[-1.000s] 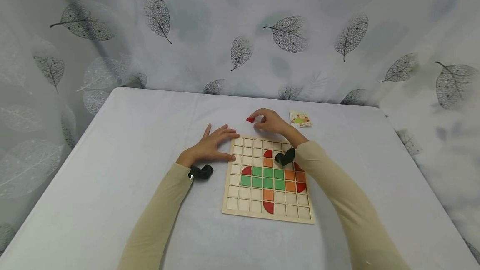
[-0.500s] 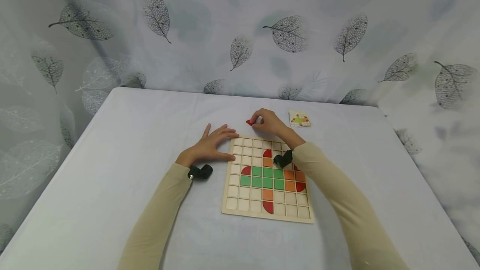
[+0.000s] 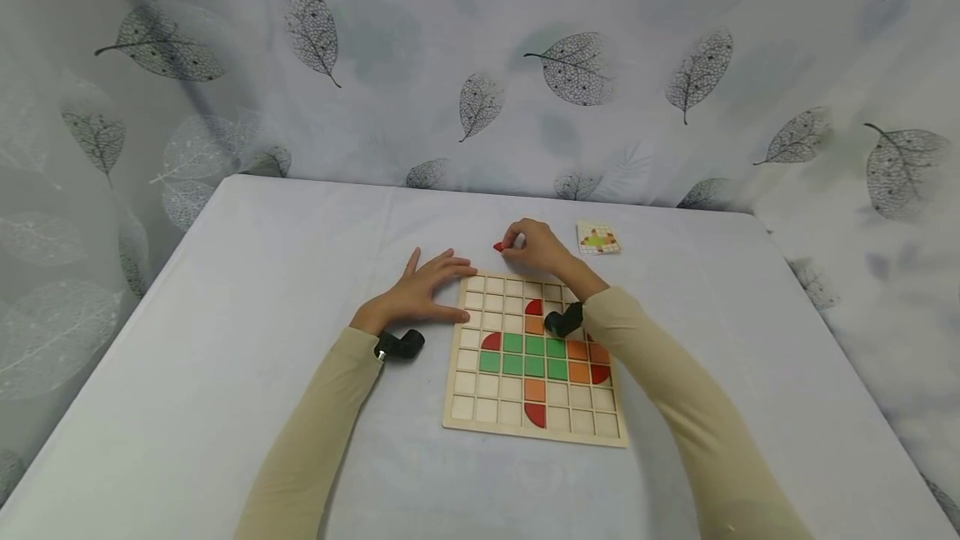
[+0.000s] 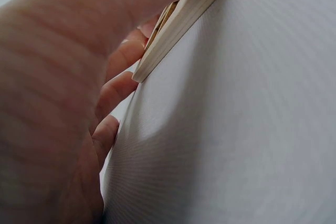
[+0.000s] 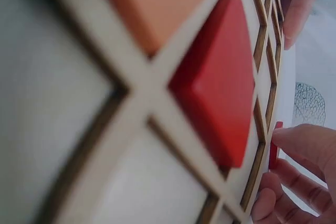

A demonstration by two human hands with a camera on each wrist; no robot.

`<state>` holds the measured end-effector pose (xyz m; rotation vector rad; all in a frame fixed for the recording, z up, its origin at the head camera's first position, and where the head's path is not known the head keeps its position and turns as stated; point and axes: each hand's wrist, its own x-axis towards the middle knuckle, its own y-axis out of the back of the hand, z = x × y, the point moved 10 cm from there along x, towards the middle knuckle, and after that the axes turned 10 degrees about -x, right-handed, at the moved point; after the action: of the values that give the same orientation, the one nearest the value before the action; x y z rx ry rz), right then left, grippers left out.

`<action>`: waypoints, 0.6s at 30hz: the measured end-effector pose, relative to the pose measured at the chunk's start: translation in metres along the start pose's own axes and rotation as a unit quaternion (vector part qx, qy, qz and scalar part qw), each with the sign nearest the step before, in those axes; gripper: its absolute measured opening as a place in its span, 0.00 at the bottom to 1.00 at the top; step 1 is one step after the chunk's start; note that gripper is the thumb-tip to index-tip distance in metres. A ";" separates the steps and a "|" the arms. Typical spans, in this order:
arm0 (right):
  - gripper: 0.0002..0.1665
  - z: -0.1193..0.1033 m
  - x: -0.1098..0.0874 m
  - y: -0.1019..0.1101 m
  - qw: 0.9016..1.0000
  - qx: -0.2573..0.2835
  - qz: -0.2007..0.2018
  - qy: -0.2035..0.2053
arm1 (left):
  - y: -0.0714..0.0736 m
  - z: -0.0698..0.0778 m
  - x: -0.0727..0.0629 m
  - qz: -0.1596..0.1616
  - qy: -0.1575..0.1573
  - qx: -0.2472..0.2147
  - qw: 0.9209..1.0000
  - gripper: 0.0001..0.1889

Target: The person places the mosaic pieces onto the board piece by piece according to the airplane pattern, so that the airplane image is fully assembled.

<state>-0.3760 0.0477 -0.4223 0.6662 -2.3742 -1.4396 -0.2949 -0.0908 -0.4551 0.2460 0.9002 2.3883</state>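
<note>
My left hand (image 3: 416, 290) rests at the left edge of a wooden grid board (image 3: 480, 417), fingers spread, thumb and fingertips touching the rim. In the left wrist view the board's side (image 4: 168, 35) shows against the cloth. Beyond the board's far edge, my right hand (image 3: 538, 245) pinches a small red quarter-circle tile (image 3: 498, 247) between thumb and fingers; the right wrist view also shows that red tile (image 5: 274, 146). On the board, green square tiles (image 3: 535, 344) fill the middle, with orange squares (image 3: 535, 391) and red quarter-circles (image 3: 536, 415) around them. My right forearm hides some cells.
A small pattern card (image 3: 597, 238) lies at the far right of the board. White cloth covers the table (image 3: 300, 223); a leaf-print curtain (image 3: 420, 40) hangs behind it. Each wrist carries a black camera mount (image 3: 564, 321).
My right thumb has come in toward the index finger, and the red tile is now pinched and shifted slightly. The left hand stays in place on the board.
</note>
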 end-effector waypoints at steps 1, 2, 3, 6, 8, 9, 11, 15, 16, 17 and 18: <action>0.06 0.000 0.000 0.000 1.000 0.002 -0.001 0.003 | 0.000 0.000 0.000 0.000 0.000 0.000 1.000 0.39; 0.06 0.000 -0.001 0.000 1.000 0.002 -0.002 0.005 | 0.000 0.000 0.000 -0.001 0.001 0.000 1.000 0.39; 0.06 0.001 -0.001 0.000 1.000 0.005 -0.003 0.005 | 0.000 -0.001 0.000 -0.001 0.001 0.000 1.000 0.39; 0.08 0.003 -0.004 0.000 1.000 0.013 -0.011 0.001 | 0.000 0.000 0.000 -0.002 0.001 0.001 1.000 0.39; 0.09 0.003 -0.005 0.000 1.000 0.014 -0.014 0.005 | 0.000 0.000 0.000 -0.001 0.000 -0.001 1.000 0.39; 0.10 0.003 -0.006 0.001 1.000 0.016 -0.016 0.006 | 0.000 0.001 0.000 0.000 -0.001 -0.002 1.000 0.39; 0.11 0.003 -0.007 0.001 1.000 0.016 -0.018 0.010 | 0.001 0.001 0.000 0.001 -0.001 -0.003 1.000 0.40; 0.12 0.005 -0.010 0.001 0.999 0.021 -0.025 0.011 | 0.001 0.002 -0.001 0.001 -0.001 -0.002 1.000 0.39; 0.13 0.005 -0.011 0.000 0.999 0.021 -0.026 0.011 | 0.001 0.002 -0.001 0.001 -0.001 -0.002 1.000 0.39; 0.13 0.005 -0.011 0.000 0.999 0.021 -0.028 0.009 | 0.002 0.002 -0.001 0.001 -0.001 -0.002 1.000 0.39; 0.13 0.005 -0.012 0.000 0.999 0.022 -0.029 0.007 | 0.001 0.003 -0.001 0.001 -0.001 -0.002 1.000 0.39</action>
<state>-0.3680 0.0580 -0.4249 0.7607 -2.4008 -1.4042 -0.2938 -0.0908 -0.4520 0.2480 0.8935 2.3914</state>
